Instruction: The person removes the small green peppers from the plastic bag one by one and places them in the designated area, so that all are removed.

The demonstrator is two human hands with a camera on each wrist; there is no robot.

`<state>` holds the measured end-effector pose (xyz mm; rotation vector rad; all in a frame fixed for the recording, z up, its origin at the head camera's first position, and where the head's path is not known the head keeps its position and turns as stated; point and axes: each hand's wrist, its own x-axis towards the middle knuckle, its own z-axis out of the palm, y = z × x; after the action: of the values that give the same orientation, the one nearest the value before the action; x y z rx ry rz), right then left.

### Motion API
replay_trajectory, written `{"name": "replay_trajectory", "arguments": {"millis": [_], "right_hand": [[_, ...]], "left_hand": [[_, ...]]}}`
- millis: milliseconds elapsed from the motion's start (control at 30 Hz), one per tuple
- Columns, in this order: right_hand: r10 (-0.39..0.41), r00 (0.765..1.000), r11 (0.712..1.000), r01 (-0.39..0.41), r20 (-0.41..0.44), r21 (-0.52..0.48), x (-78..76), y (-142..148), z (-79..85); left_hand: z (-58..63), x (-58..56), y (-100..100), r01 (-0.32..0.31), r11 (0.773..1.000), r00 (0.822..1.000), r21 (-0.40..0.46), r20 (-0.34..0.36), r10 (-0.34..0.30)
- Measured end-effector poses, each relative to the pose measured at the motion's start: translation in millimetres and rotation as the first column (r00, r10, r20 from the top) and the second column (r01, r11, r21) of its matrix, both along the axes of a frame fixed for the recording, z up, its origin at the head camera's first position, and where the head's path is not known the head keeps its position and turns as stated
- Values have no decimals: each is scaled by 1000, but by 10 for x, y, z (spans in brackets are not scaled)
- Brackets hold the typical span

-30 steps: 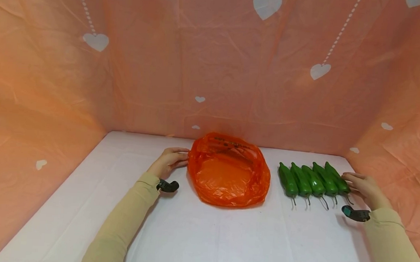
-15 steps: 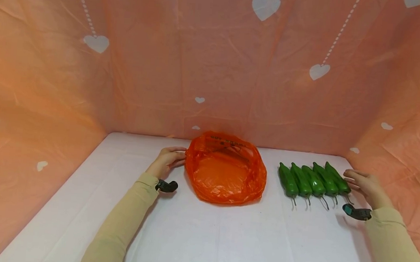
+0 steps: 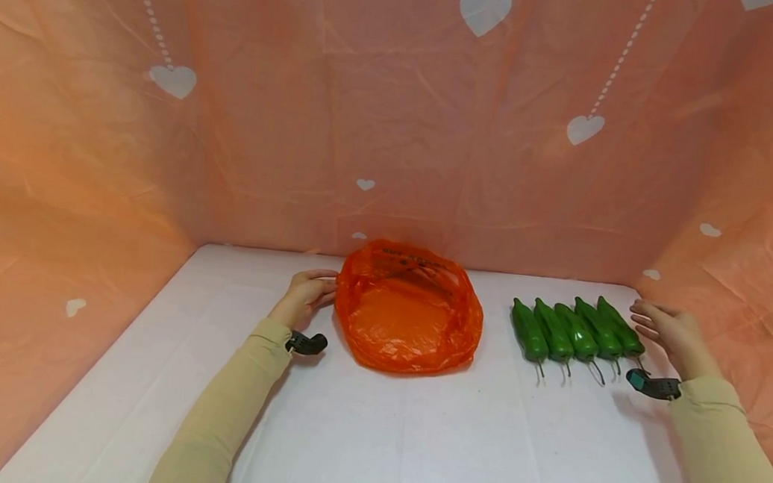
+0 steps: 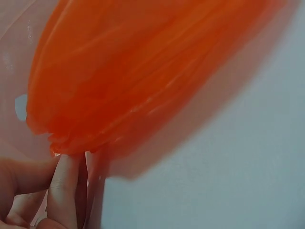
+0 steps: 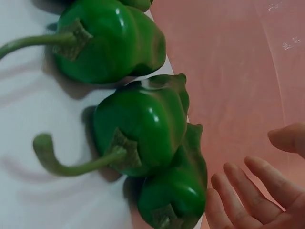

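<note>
An orange-red plastic bag lies on the white table with its wide mouth spread toward me. At its left edge, my left hand pinches the gathered plastic; the left wrist view shows the bag bunched at the fingertips. Several green peppers lie side by side in a row to the right of the bag, stems toward me. Just beyond the rightmost pepper, my right hand hovers with thumb and fingers apart. In the right wrist view the hand holds nothing and is beside the nearest pepper.
A peach-coloured cloth with white hearts surrounds the white table at the back and both sides. The right hand is close to the cloth's right side.
The bag has shifted slightly left, with the left hand staying at its edge. My right hand has moved a little up and away from the rightmost pepper. The peppers stay in their row.
</note>
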<state>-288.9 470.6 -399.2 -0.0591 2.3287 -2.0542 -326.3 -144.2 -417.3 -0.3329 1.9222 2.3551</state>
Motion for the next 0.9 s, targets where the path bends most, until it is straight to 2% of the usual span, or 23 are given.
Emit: {"name": "replay_trajectory", "arguments": {"millis": [100, 300, 433, 533, 600, 700, 733, 800, 900], "right_hand": [[4, 1000, 998, -5, 16, 67, -106, 119, -89], [-41, 999, 999, 41, 28, 3, -312, 269, -240], [-45, 999, 999, 44, -24, -27, -405, 261, -248], [-9, 996, 997, 3, -89, -79, -338, 77, -87], [35, 991, 992, -50, -126, -116, -205, -150, 119], [131, 976, 967, -164, -171, -196, 8, -520, 434], [158, 972, 947, -199, -174, -252, 56, -626, 503], [194, 969, 927, -231, -150, -295, 120, -806, 598], [254, 964, 897, -263, -74, -355, 147, -1027, 626]], "left_hand": [[14, -1, 0, -10, 1000, 1000, 3, 11, 10], [-4, -17, -34, 34, 999, 999, -35, 36, -32], [3, 0, -42, 50, 997, 998, -58, 52, -47], [7, 0, -46, 55, 996, 997, -72, 58, -51], [10, -2, -49, 52, 996, 997, -76, 62, -47], [10, -13, -53, 57, 995, 997, -79, 56, -53], [9, -14, -55, 56, 995, 997, -78, 60, -51], [10, -15, -54, 57, 995, 997, -79, 58, -53], [10, -9, -60, 65, 994, 997, -83, 52, -61]]}}
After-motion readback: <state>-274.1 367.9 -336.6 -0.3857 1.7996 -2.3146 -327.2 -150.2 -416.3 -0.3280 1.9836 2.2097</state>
